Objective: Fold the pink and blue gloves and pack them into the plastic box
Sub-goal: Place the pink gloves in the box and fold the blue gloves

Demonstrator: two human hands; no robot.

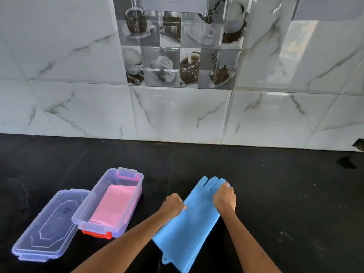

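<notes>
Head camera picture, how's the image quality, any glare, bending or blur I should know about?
Head view: wide-angle lens bows the tile lines and counter edge; window glare reflects on the glossy wall tiles at upper right; the box and lid show purple fringing on their edges; the black counter is dark with faint sheen; both hands on the blue glove look slightly soft.

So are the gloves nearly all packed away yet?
About halfway. The pink glove already lies folded inside the plastic box. The blue glove lies flat on the counter, with the left hand and right hand gripping its edges. It needs folding and packing; the lid lies off.
</notes>
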